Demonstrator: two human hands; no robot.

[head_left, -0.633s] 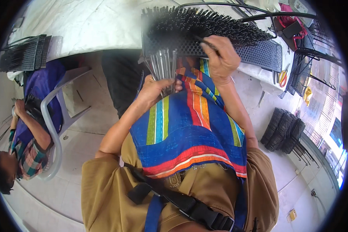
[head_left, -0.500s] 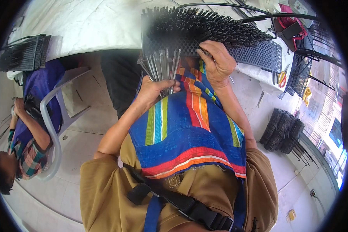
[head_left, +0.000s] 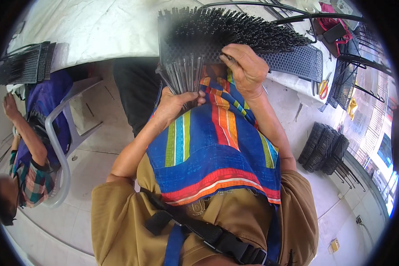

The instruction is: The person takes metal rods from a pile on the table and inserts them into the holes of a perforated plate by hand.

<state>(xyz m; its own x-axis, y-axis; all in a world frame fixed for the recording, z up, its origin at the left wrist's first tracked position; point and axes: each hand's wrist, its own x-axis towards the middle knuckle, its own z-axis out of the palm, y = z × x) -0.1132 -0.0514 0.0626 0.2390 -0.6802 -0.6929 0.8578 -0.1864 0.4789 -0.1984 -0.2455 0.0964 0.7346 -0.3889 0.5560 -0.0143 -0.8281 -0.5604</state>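
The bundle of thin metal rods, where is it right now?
In the head view, the bundle of thin metal rods is top centre, gripped by the left hand, under the black perforated tray that the right hand touches.

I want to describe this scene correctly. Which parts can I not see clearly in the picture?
- Head view: the top of the black rods is blurred, so single rods cannot be counted.
- The right hand covers its own fingertips and what they grip.
- The left hand hides the lower ends of the thin grey sticks.
- The seated person is cut by the picture rim.
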